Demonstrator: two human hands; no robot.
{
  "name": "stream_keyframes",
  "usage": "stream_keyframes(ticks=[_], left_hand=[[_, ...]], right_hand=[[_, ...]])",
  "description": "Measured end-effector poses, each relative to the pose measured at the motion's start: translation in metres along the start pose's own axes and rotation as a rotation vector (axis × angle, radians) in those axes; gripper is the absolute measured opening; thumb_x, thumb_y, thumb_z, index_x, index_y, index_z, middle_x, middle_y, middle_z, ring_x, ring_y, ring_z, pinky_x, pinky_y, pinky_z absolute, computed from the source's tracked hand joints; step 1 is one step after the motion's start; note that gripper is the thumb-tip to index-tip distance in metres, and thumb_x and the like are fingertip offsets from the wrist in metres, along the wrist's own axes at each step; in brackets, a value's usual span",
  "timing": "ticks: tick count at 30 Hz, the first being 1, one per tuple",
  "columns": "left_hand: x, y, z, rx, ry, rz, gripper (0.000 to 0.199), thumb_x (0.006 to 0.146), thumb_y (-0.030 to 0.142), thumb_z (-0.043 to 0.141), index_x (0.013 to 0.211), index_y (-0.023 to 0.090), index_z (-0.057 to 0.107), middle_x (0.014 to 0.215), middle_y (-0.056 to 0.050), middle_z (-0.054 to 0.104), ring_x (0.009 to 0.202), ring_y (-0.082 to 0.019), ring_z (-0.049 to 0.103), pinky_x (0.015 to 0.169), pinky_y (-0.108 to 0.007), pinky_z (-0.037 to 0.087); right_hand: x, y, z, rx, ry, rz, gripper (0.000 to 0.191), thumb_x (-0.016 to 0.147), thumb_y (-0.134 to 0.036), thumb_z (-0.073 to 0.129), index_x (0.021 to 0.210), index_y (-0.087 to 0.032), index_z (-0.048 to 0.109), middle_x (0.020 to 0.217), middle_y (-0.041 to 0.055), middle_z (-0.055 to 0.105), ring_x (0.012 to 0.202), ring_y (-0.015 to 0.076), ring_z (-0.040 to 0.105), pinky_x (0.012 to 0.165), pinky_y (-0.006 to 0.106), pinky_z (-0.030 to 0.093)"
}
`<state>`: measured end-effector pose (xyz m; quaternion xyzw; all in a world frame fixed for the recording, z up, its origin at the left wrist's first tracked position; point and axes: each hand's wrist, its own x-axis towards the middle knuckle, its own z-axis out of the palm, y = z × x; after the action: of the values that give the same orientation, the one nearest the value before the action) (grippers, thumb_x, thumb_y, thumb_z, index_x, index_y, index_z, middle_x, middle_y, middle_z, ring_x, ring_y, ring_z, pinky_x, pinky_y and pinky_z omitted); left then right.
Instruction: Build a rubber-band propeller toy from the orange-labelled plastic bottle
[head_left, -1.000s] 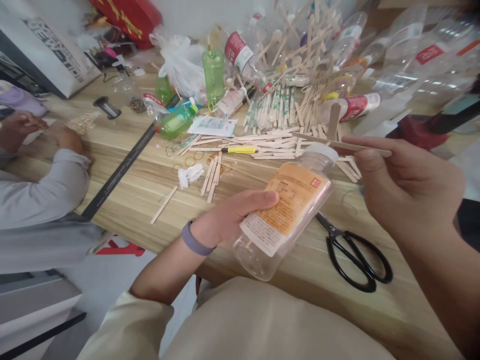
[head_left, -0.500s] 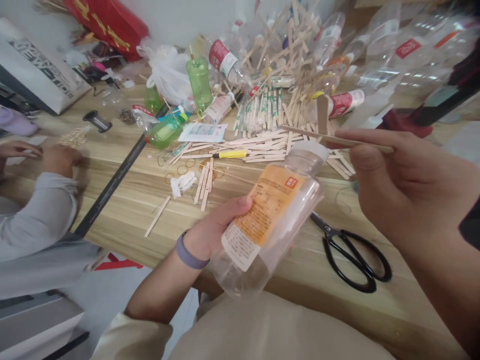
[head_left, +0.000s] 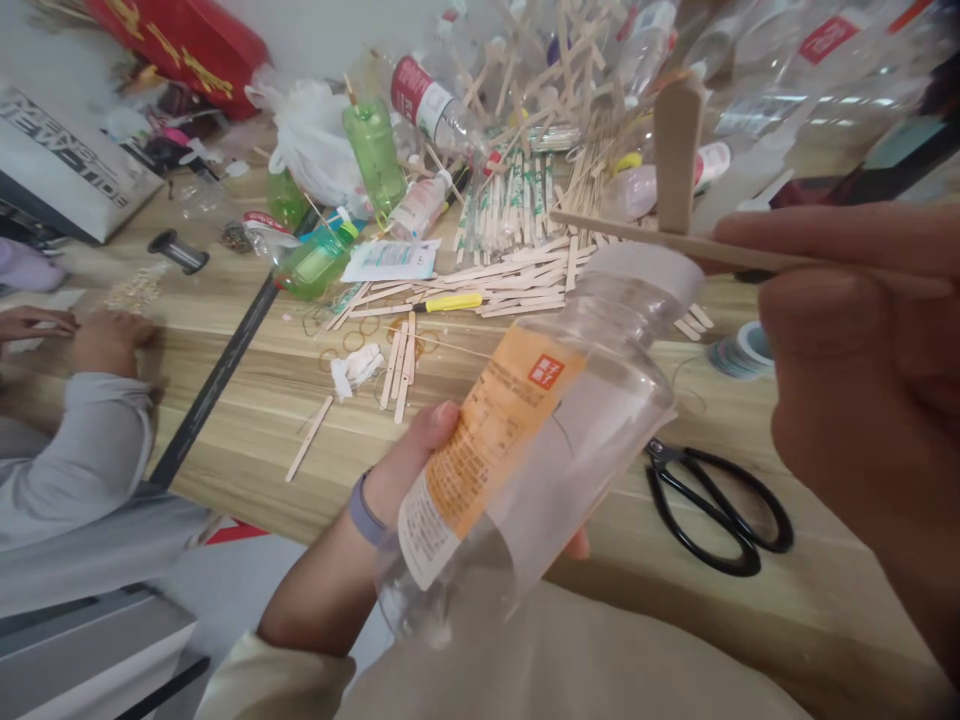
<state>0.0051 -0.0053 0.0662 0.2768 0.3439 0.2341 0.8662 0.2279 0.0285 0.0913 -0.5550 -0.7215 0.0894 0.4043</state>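
Observation:
My left hand (head_left: 412, 450) grips a clear plastic bottle (head_left: 600, 400) with an orange label and a white cap, tilted up to the right. Its thumb lies on the label, and a fingertip shows past the bottle's far side. Above the cap, my right hand (head_left: 855, 350) pinches a wooden craft stick (head_left: 622, 228) between thumb and fingers. Another wooden stick (head_left: 676, 150) stands across it near the cap; how they are joined is not clear. Black-handled scissors (head_left: 720, 500) lie on the table, their blades hidden behind the bottle.
Loose craft sticks (head_left: 510, 285) are heaped mid-table beside a yellow marker (head_left: 450, 302). Green bottles (head_left: 375, 155) and a white plastic bag (head_left: 315, 140) stand behind. A thread spool (head_left: 742, 352) sits near my right hand. At left, another person's sleeve (head_left: 105, 430) rests by the table edge.
The bottle has come nearer to the camera and turned slightly, its label shifting left. My right hand has moved closer and to the right, with the sticks appearing larger.

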Motion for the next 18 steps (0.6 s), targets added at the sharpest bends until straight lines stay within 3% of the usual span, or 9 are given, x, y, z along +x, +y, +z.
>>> stream_keyframes(ticks=[4,8,11,14,18], left_hand=[[0.004,-0.004,-0.004,0.057,0.051,0.04,0.083,0.068,0.085,0.031,0.109,0.02,0.063,0.064,-0.007,0.067,0.059,-0.021,0.066,0.047,-0.025,0.037],[0.009,-0.009,-0.006,-0.05,-0.001,0.081,0.076,0.062,0.078,0.055,0.11,0.021,0.065,0.07,-0.006,0.07,0.051,-0.018,0.063,0.046,-0.025,0.04],[0.013,-0.009,-0.008,-0.033,-0.007,0.169,0.07,0.058,0.072,0.068,0.103,0.019,0.068,0.079,-0.009,0.072,0.059,-0.019,0.064,0.05,-0.026,0.045],[0.016,-0.005,-0.014,0.07,0.004,0.232,0.063,0.06,0.064,0.076,0.1,0.015,0.069,0.087,-0.008,0.071,0.071,-0.018,0.064,0.061,-0.025,0.048],[0.018,-0.002,-0.022,0.386,0.07,0.283,0.052,0.069,0.053,0.076,0.109,0.02,0.067,0.098,-0.003,0.07,0.086,-0.019,0.063,0.072,-0.025,0.048]], right_hand=[[-0.001,0.0,-0.004,-0.085,-0.025,-0.189,0.037,0.098,-0.04,0.037,0.131,-0.051,0.05,0.114,-0.004,0.068,0.114,0.0272,0.06,0.088,0.046,0.047],[0.002,0.002,-0.004,0.005,-0.063,-0.114,0.032,0.097,-0.047,0.039,0.12,-0.044,0.061,0.109,-0.0023,0.071,0.104,0.0265,0.066,0.076,0.04,0.05],[0.006,0.011,0.0,0.132,-0.085,-0.192,0.027,0.093,-0.045,0.05,0.115,-0.038,0.064,0.107,-0.0015,0.073,0.096,0.0263,0.069,0.078,0.04,0.052],[0.007,0.023,0.004,0.201,-0.18,-0.243,0.029,0.09,-0.037,0.055,0.119,-0.034,0.06,0.115,0.0018,0.071,0.104,0.0261,0.067,0.082,0.038,0.055],[0.002,0.037,0.009,0.223,-0.308,-0.232,0.036,0.09,-0.033,0.057,0.126,-0.033,0.054,0.123,0.0043,0.067,0.113,0.0258,0.063,0.087,0.039,0.055]])
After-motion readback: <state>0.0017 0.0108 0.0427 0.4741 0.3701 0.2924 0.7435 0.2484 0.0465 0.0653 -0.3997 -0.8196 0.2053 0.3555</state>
